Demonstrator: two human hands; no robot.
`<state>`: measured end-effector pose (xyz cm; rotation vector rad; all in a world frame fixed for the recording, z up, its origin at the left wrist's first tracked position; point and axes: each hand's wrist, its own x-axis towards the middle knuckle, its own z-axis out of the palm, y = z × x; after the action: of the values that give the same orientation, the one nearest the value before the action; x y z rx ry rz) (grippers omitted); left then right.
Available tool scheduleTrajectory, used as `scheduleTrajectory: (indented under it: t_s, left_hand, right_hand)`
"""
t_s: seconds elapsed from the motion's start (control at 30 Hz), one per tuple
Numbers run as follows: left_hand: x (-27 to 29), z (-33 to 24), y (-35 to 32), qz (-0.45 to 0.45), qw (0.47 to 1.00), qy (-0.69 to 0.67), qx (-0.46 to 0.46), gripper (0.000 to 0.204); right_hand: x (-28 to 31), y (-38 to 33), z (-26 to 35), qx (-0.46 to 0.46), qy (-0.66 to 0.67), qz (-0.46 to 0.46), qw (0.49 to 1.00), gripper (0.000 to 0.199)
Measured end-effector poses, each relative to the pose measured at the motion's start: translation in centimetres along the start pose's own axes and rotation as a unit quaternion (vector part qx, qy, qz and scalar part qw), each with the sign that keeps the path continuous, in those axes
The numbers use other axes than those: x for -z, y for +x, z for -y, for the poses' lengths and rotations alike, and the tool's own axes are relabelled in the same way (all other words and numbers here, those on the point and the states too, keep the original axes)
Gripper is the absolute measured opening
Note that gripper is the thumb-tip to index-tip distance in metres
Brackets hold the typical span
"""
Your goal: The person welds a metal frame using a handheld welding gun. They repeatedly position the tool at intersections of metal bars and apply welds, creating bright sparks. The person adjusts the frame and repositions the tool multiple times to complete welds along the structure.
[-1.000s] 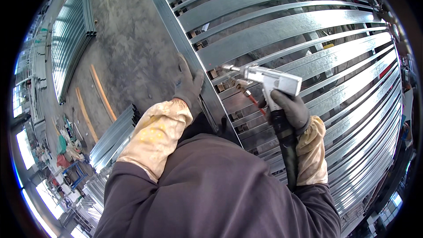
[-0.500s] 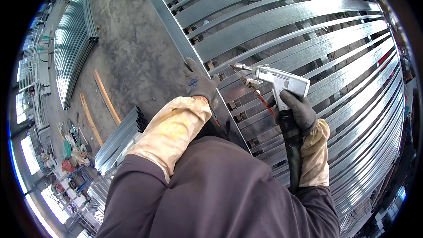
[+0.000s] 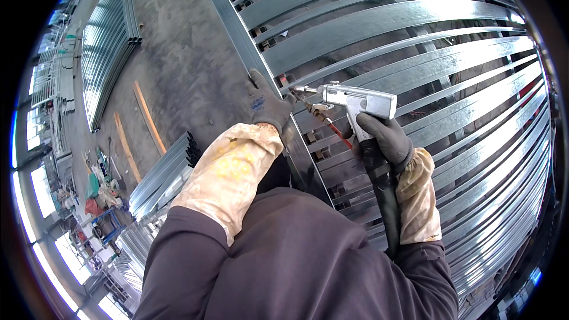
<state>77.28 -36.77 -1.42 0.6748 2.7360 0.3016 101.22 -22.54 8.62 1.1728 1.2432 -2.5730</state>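
Note:
My right hand (image 3: 385, 139), in a dark grey glove, is wrapped around the grip of a silver handheld welding gun (image 3: 361, 99). Its nozzle points left, with the tip close to the joint where a crossbar (image 3: 355, 62) meets the long galvanized steel rail (image 3: 237, 29). A thin feed tube with brass and red parts (image 3: 328, 122) runs beneath the nozzle. My left hand (image 3: 268, 105), gloved too, grips the rail, its thumb beside the nozzle tip. Part of its fingers is hidden. A thick black cable (image 3: 385, 213) leads from the gun's grip down along my right forearm.
Many parallel steel bars (image 3: 474, 92) fill the right side, with gaps between them. On the concrete floor (image 3: 178, 41) at left lie a stack of steel panels (image 3: 109, 47), two wooden strips (image 3: 149, 117) and a bundle of steel tubes (image 3: 163, 175). Assorted gear (image 3: 101, 201) sits farther left.
My right hand has brought the welding gun left, so its nozzle tip is now nearer the rail and my left thumb. My left hand stays on the rail. The whole view has shifted slightly.

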Motion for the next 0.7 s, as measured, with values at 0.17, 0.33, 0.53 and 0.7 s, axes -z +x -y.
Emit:
scheduleTrajectory:
  t_s: [0.17,0.33,0.53,0.7]
  left_hand:
    - [-0.4,0.2,0.1,-0.019,1.000,0.001,-0.009,0.121]
    - [0.0,0.0,0.0,-0.010,1.000,-0.013,-0.006,0.120]
    - [0.2,-0.1,0.0,-0.001,1.000,-0.019,-0.004,0.117]
    - [0.6,-0.4,-0.2,-0.002,1.000,-0.017,-0.008,0.114]
  right_hand:
    - [0.2,1.2,0.1,-0.004,0.009,0.030,1.000,0.046]
    - [0.6,2.4,-0.6,0.011,0.018,0.035,0.999,0.044]
    - [0.6,3.0,-0.4,0.014,-0.002,0.047,0.999,0.041]
    - [0.4,3.1,0.1,0.004,-0.018,0.050,0.999,0.039]
